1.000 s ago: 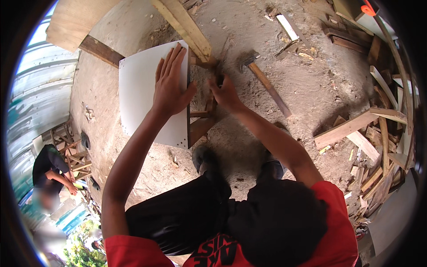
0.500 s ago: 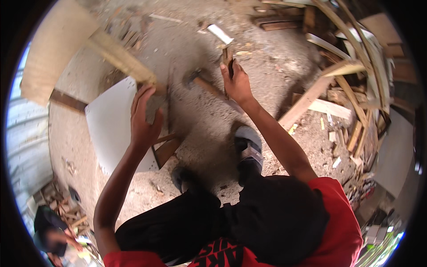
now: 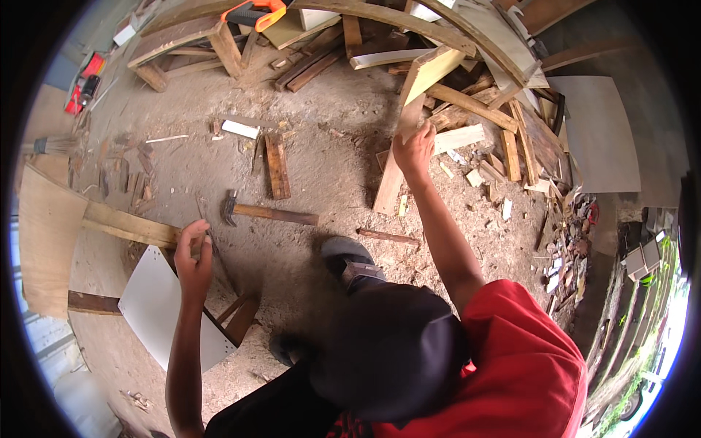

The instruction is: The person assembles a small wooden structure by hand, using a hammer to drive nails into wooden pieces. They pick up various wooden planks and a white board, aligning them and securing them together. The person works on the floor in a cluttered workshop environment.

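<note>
My right hand [image 3: 415, 152] is closed around the upper part of a pale wooden plank [image 3: 389, 186], which leans by the wood pile. My left hand [image 3: 193, 259] is raised over a white panel [image 3: 150, 303] with small holes along its edges. Its fingers are curled toward the thumb; whatever they may hold is too small to make out. Just beyond those fingertips is the end of a wooden beam [image 3: 131, 225]. A hammer [image 3: 274, 214] with a wooden handle lies on the ground between my hands. Farther off, a brown wood block [image 3: 277, 166] lies near a white strip [image 3: 240, 129].
Planks and offcuts [image 3: 475, 106] are heaped at the far right, with scraps strewn below. A low wooden bench [image 3: 179, 40] and an orange-handled saw [image 3: 255, 13] are at the back. A thin wood stick [image 3: 388, 236] lies near my shoe [image 3: 347, 255].
My right hand has left the brown block on the ground and moved right onto the plank. The left hand's fingers have curled in. The view has swung right.
</note>
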